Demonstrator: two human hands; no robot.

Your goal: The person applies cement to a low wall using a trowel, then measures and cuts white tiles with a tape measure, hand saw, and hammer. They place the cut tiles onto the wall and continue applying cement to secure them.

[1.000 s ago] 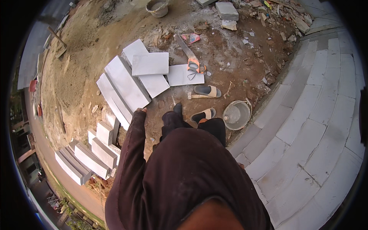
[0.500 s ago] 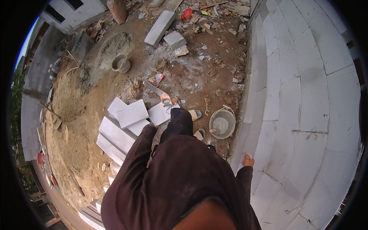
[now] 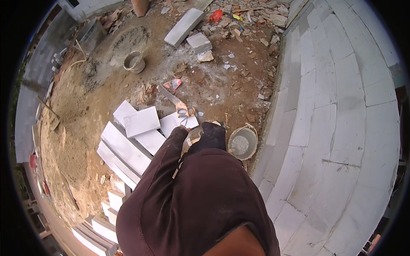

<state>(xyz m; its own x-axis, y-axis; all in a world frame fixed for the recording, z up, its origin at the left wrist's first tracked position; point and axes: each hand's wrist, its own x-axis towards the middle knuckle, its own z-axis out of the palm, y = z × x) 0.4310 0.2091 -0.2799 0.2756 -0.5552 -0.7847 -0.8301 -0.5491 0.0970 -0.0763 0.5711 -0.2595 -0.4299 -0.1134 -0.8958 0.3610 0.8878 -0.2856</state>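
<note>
My left hand (image 3: pixel 185 128) shows only as a small patch at the end of its dark sleeve, low beside my leg; its fingers are mostly hidden. Just beyond it lies a white block (image 3: pixel 168 123), with the orange-and-grey handle of a handsaw (image 3: pixel 173 99) at its far edge. The saw's blade points away to the far left over the dirt. Nearer on the left, more white blocks (image 3: pixel 142 121) are stacked askew. My right hand is out of sight behind my body. On my right, by the wall, stands a bucket (image 3: pixel 252 147) with greyish material in it.
A tall wall of pale blocks (image 3: pixel 324 128) runs along my right. Another bucket (image 3: pixel 135 62) stands by a patch of wet mortar. Loose blocks (image 3: pixel 185 27) and rubble (image 3: pixel 256 23) lie ahead. A sand heap (image 3: pixel 79 145) with a hoe-like tool (image 3: pixel 53 119) spreads left.
My right hand, at the wall before, has gone out of view. My left hand has moved forward and right, closer to the saw handle. The view has turned and my body leans further forward.
</note>
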